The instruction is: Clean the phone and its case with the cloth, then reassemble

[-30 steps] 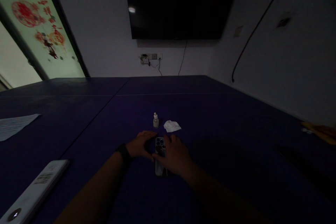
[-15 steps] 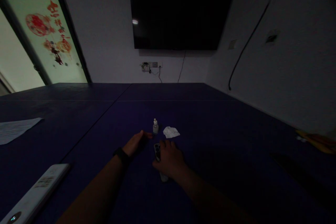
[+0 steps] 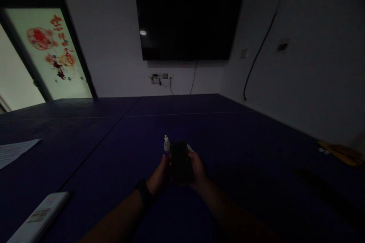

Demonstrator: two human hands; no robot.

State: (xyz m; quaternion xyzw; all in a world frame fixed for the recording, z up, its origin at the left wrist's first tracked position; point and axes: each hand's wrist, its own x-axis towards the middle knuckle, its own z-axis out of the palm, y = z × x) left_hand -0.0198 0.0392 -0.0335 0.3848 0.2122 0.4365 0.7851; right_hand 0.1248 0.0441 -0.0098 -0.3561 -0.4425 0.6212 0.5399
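Note:
A dark smartphone (image 3: pixel 182 163) is held up over the purple tabletop, its black screen facing me. My right hand (image 3: pixel 198 169) grips its right side, with the thumb along the edge. At the phone's left edge is my left hand (image 3: pixel 159 174), wearing a black wristband; its thumb points up and its other fingers go partly behind the phone. Just beyond the left thumb stands a small clear dropper bottle (image 3: pixel 167 145) with a white cap, upright. Behind the phone's upper right corner, a bit of crumpled white tissue (image 3: pixel 190 148) shows; the rest is hidden.
A long white device (image 3: pixel 40 214) lies at the near left, with a printed sheet of paper (image 3: pixel 17 151) farther back. Something yellow (image 3: pixel 340 153) rests at the right edge. A large dark television (image 3: pixel 188 24) hangs on the far wall. The room is dim.
My right hand has lifted the phone off the table and turned it from camera side to screen side. My left hand has moved right, to the phone's edge. The view has tilted up slightly.

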